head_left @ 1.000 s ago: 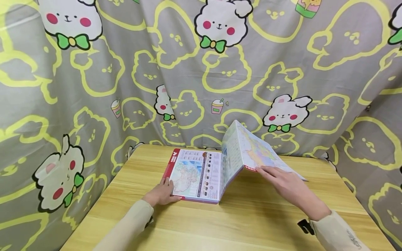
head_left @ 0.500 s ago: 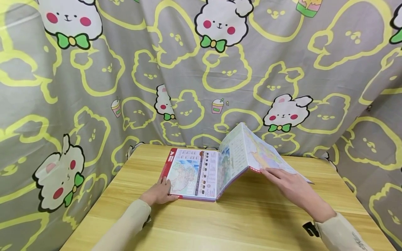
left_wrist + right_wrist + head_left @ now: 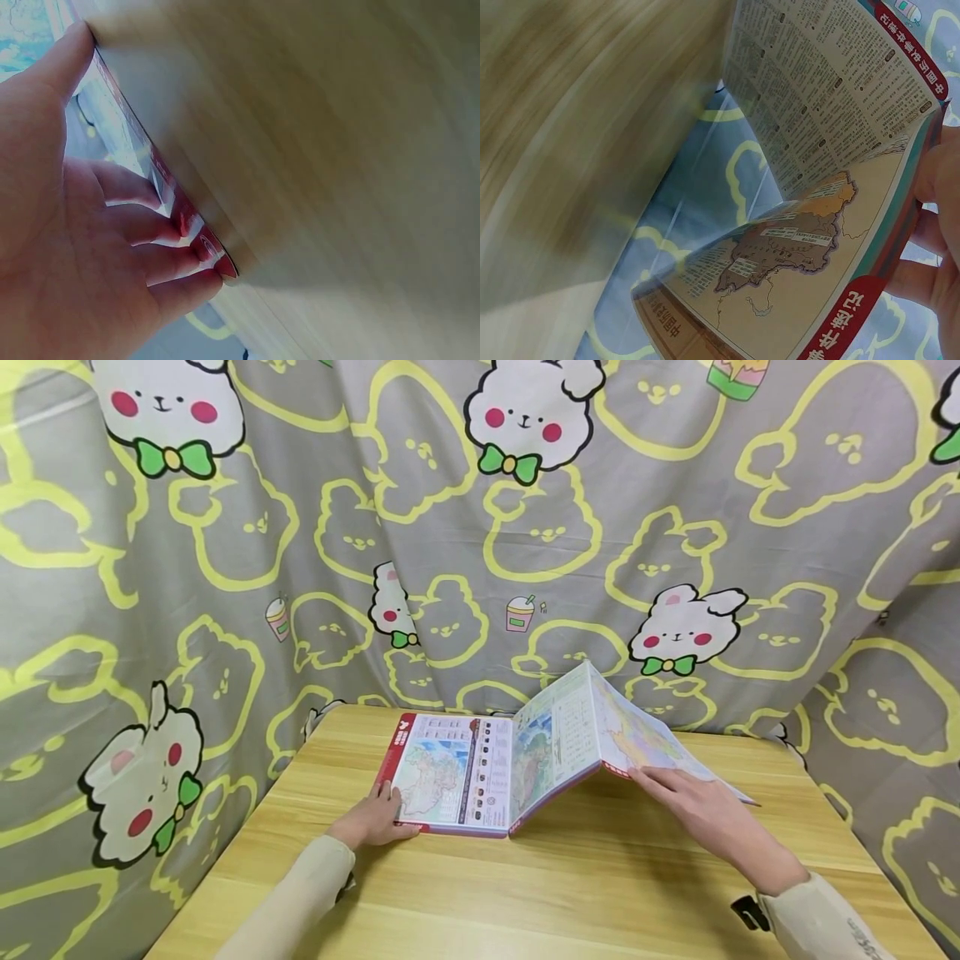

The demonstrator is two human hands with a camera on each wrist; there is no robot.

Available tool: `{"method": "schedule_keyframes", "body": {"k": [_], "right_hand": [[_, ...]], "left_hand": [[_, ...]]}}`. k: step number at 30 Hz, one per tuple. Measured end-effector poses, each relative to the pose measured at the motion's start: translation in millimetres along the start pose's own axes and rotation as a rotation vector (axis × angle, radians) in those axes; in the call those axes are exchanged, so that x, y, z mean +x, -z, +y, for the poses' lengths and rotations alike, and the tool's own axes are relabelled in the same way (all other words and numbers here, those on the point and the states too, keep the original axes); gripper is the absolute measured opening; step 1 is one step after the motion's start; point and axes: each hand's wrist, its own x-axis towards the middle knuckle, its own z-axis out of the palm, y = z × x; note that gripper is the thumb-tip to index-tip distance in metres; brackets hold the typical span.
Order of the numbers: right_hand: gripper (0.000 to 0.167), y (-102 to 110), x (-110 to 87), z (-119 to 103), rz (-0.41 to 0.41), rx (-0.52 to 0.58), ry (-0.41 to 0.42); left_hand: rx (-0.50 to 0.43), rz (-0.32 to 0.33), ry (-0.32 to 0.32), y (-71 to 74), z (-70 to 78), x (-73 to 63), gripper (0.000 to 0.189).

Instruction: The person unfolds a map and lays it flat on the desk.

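Note:
A folding map with red title strips stands across the middle of the table, its left panel flat and the panels to the right raised in a tent-like fold. My left hand rests at its near left corner. In the left wrist view that hand's fingers lie fairly straight against the map's edge, thumb apart from them. On the other side my right hand grips the near edge of the raised right panel. The right wrist view shows the underside, with a text page and a brown-toned map page.
The wooden table runs up to a grey curtain printed with yellow outlines and white rabbits, hanging behind and at both sides. A black strap shows at the right cuff.
The left hand and the flat panel have slid a little left. My right hand has moved right and slightly down with its panel, so the raised fold is lower and spread wider.

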Motion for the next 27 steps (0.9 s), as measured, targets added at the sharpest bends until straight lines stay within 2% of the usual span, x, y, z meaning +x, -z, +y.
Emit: {"method": "schedule_keyframes", "body": {"k": [8, 13, 17, 27], "right_hand": [[0.062, -3.1, -4.5, 0.8, -0.019, 0.012, 0.0], [0.043, -4.9, -8.4, 1.6, -0.048, 0.023, -0.006], [0.054, -6.3, -10.7, 1.9, -0.077, 0.028, -0.014], [0.054, -13.7, -16.1, 3.5, -0.116, 0.046, -0.037]], "left_hand": [[0.02, 0.003, 0.008, -0.9, -7.3, 1.6, 0.09], [0.0, 0.009, 0.009, -0.6, -10.9, 0.7, 0.09], [0.001, 0.015, 0.011, -1.4, -14.8, 0.4, 0.09], [-0.002, 0.042, 0.026, -1.9, -23.8, 1.3, 0.093]]}}
